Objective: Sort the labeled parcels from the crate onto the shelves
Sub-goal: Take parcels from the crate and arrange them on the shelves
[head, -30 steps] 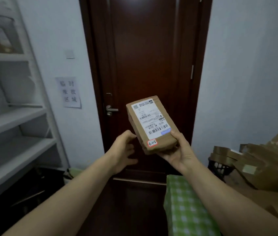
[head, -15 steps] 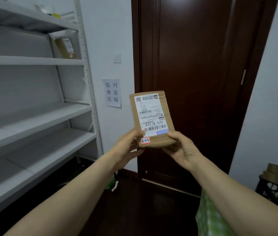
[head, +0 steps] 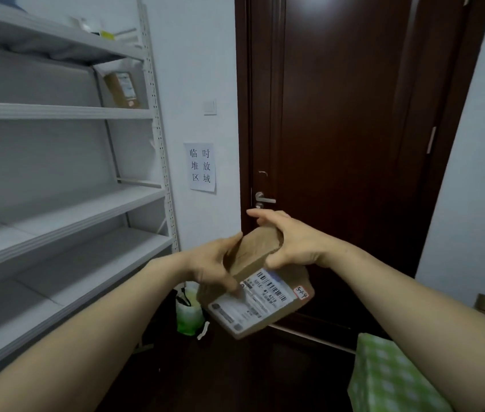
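A brown cardboard parcel point(head: 260, 288) with a white shipping label and a small red-edged handwritten sticker is held in front of me, tipped so its label faces down and towards me. My left hand point(head: 210, 267) grips its left side, thumb on the label. My right hand point(head: 290, 243) clasps its upper far end from above. The white metal shelves point(head: 65, 215) stand to the left, their near boards bare. Another brown labelled parcel point(head: 123, 90) stands upright on an upper shelf at the right end. The crate is out of view.
A dark wooden door point(head: 348, 144) with a lever handle is straight ahead. A paper sign point(head: 202, 167) hangs on the wall beside it. A green bag point(head: 188, 315) sits on the floor by the shelf foot. A green checked cloth point(head: 384, 379) lies at lower right.
The parcel went from upright, label facing me, to tipped over and lower. My right hand shifted from its lower right side to its top end. My view turned further left towards the shelves.
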Tool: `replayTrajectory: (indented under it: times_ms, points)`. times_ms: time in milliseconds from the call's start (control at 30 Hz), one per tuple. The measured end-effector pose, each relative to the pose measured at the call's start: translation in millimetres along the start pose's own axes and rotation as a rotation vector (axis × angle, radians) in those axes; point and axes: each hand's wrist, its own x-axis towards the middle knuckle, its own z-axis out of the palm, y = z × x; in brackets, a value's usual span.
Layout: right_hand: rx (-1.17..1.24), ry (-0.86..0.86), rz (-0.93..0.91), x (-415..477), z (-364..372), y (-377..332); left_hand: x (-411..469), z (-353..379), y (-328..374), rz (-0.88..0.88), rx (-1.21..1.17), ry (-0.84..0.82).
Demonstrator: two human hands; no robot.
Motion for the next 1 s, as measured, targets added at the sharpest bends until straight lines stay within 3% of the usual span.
replayTrajectory:
  times_ms: [67, 200, 267, 400, 567, 1000]
  points:
    - [0.127, 0.088, -0.024, -1.6, -2.0, 0.5, -1.3, 1.9, -10.4, 0.012, -0.128, 0.044]
    - [0.685, 0.403, 0.062, -11.8, -8.0, 14.3, -1.4, 5.4, -42.3, 0.004, -0.502, 0.175]
    - [0.752, 0.362, 0.127, -17.6, 0.7, 20.2, -3.5, 8.7, -45.6, 0.041, -0.654, 0.208]
    - [0.584, 0.149, 0.155, -19.7, 24.9, 20.9, -3.6, 14.4, -39.7, 0.097, -0.820, 0.216]
    - [0.469, 0.152, 0.082, -14.7, 32.6, 13.5, -5.9, 14.6, -41.1, 0.121, -0.920, 0.185]
    - [0.482, 0.112, 0.053, -4.8, 42.0, 0.8, -15.5, 7.2, -56.9, 0.116, -0.977, 0.185]
